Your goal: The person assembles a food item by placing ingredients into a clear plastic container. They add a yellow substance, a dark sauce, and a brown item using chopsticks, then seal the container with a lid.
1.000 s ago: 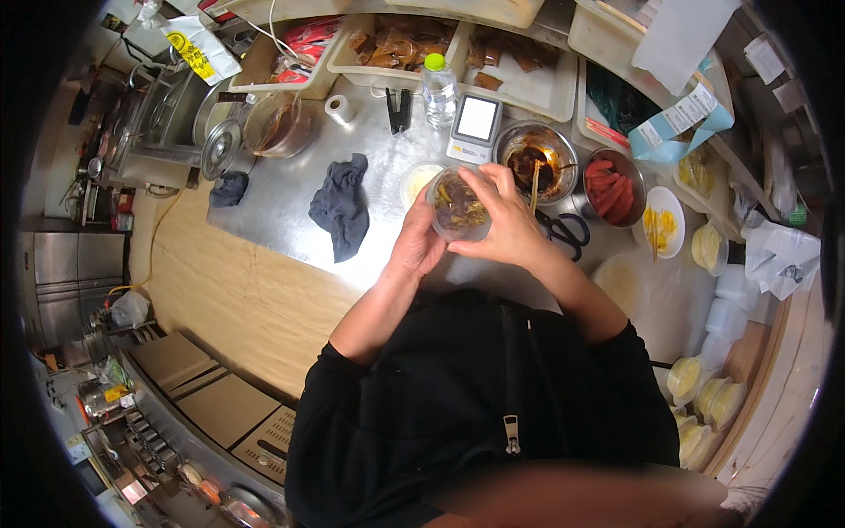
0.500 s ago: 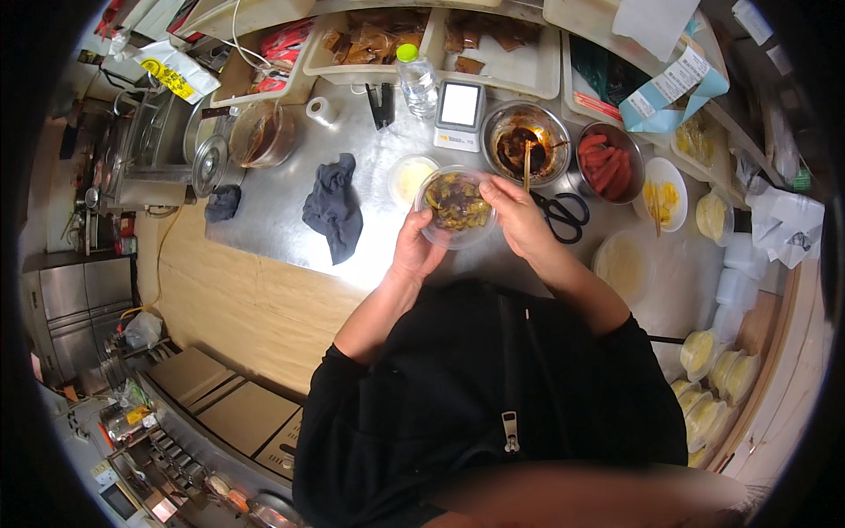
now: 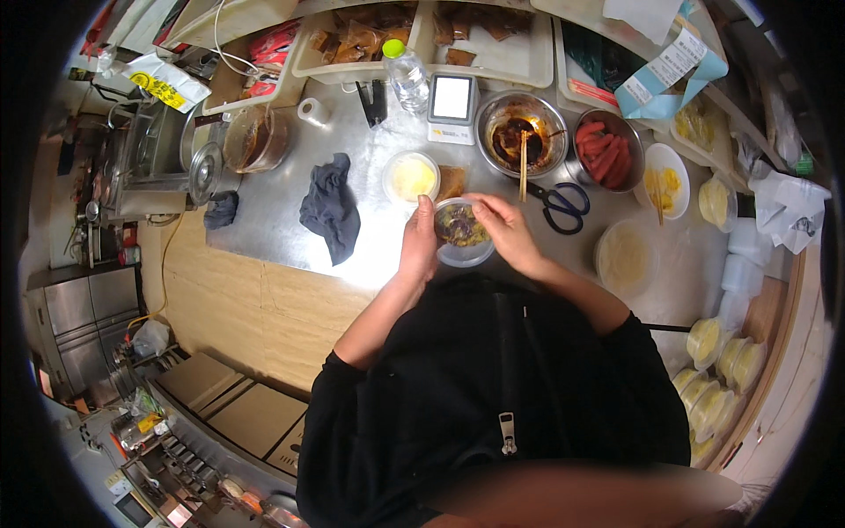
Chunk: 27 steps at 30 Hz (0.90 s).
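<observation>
A clear round plastic container with greenish-brown chopped food in it is between my hands, close in front of my body. My left hand grips its left side, thumb pointing up along the rim. On the far right rim lie the bent fingers of my right hand, closed on the edge. The undersides of the fingers are hidden. Just beyond the container are a tub of pale yellow food and a flat brown packet, partly covered by my hands.
Ahead stand a digital scale, a water bottle and a steel bowl of dark sauce with chopsticks. Black scissors, a bowl of red sausages and a round lid lie rightward. A dark cloth is on the left.
The plastic container has come lower and slightly right, nearer my body, and its tilt has changed. The brown packet and more of the pale yellow tub now show behind it.
</observation>
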### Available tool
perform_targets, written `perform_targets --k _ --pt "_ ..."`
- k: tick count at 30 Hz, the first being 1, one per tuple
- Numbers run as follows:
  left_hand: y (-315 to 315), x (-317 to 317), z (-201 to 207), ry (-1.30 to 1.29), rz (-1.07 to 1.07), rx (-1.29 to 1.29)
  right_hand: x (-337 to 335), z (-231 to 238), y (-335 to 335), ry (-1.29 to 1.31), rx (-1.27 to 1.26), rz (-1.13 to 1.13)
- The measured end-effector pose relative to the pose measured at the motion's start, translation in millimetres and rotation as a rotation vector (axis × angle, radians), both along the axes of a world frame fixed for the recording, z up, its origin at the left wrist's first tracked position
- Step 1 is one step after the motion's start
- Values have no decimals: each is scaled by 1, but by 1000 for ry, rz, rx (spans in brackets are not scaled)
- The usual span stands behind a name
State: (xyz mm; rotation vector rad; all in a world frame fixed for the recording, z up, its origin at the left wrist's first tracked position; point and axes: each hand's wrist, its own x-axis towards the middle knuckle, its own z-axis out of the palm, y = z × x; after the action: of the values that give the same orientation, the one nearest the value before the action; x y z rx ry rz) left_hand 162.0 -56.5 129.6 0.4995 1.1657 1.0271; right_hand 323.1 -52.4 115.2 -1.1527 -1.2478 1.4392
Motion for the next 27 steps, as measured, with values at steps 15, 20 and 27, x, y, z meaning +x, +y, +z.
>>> perform_targets --k 15,20,27 --pt "-11 -16 -23 365 -186 -145 -9 -37 -11 -101 -438 53" --pt "17 -69 -15 418 -58 271 -15 -27 9 31 -194 83" --pt "95 -92 -61 1094 -149 397 -18 -27 13 -155 -88 131"
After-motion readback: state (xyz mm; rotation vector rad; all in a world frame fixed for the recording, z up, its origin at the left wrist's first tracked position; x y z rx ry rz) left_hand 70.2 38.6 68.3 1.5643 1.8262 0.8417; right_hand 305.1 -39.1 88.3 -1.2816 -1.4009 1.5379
